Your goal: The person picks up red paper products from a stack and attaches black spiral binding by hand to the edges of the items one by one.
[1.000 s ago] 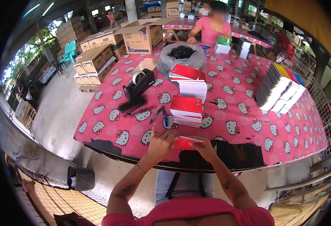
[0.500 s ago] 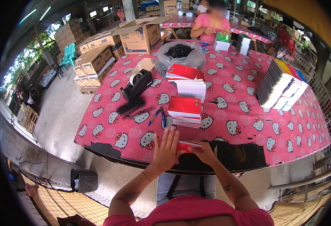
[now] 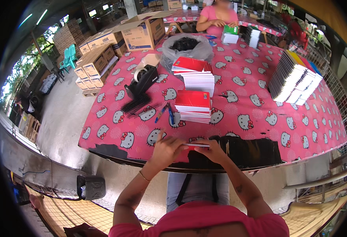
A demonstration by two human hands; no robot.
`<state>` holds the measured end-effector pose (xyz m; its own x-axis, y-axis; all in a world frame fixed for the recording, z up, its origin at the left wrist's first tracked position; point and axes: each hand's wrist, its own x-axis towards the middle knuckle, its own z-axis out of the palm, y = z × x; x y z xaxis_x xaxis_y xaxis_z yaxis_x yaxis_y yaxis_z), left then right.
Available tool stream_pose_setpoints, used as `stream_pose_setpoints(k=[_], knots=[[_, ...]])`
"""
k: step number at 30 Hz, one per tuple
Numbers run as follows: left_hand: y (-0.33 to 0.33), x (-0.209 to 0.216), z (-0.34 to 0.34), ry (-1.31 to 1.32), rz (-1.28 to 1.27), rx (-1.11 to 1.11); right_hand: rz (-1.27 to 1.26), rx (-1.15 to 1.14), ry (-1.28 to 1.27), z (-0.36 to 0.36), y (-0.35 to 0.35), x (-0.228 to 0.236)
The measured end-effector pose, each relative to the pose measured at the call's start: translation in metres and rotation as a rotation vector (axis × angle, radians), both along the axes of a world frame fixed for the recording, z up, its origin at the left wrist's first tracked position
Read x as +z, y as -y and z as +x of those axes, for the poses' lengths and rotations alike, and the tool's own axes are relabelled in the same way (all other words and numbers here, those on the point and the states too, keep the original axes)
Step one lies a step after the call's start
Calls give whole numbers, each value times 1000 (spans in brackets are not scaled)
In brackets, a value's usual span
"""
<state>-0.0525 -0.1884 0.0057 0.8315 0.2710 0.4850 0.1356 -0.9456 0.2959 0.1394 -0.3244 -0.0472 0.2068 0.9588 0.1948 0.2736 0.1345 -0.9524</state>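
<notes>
Just above the table's near edge, my two hands hold a thin red-covered notebook (image 3: 197, 145), seen nearly edge-on. My right hand (image 3: 211, 151) closes around its right end, thumb along the near side. My left hand (image 3: 168, 151) is at its left end, fingers bent against it and one finger raised. The notebook's underside is hidden. Beyond my hands stands a stack of red notebooks (image 3: 193, 99), with a taller red stack (image 3: 193, 65) behind it. Blue-handled pliers (image 3: 166, 113) lie left of the nearer stack.
Black binding coils (image 3: 136, 103) lie beside a black tape dispenser (image 3: 143, 83). A clear bag of black material (image 3: 186, 44) sits farther back. Spiral notebooks (image 3: 295, 81) are piled at right. Across the table, a person (image 3: 218, 19) handles a green notebook (image 3: 231, 30). Cartons (image 3: 98, 63) stand at left.
My left hand has gone from lying flat with fingers extended over the notebook to bent fingers at its left end. The notebook now shows more edge-on. The view has shifted slightly.
</notes>
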Motion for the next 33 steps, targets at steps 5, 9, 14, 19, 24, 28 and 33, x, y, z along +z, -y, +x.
stream_pose_setpoints(k=[5,9,14,19,24,28,33], knots=[[-3,16,-5,-60,-160,-70,-55,42,-11,0,4,8],[-12,14,-2,-79,-134,-138,-70,58,-27,3,4,9],[-12,16,-1,-156,-87,-66,-81,32,-27,3,4,10],[51,-16,10,-131,250,353,7,-79,-78,-10,-3,10],[35,-19,11,-128,206,441,-71,-32,-76,-15,-11,24],[61,-44,6,-231,178,294,8,-81,-209,-10,-8,13],[22,-20,27,-121,297,409,4,-3,29,-8,-12,-4]])
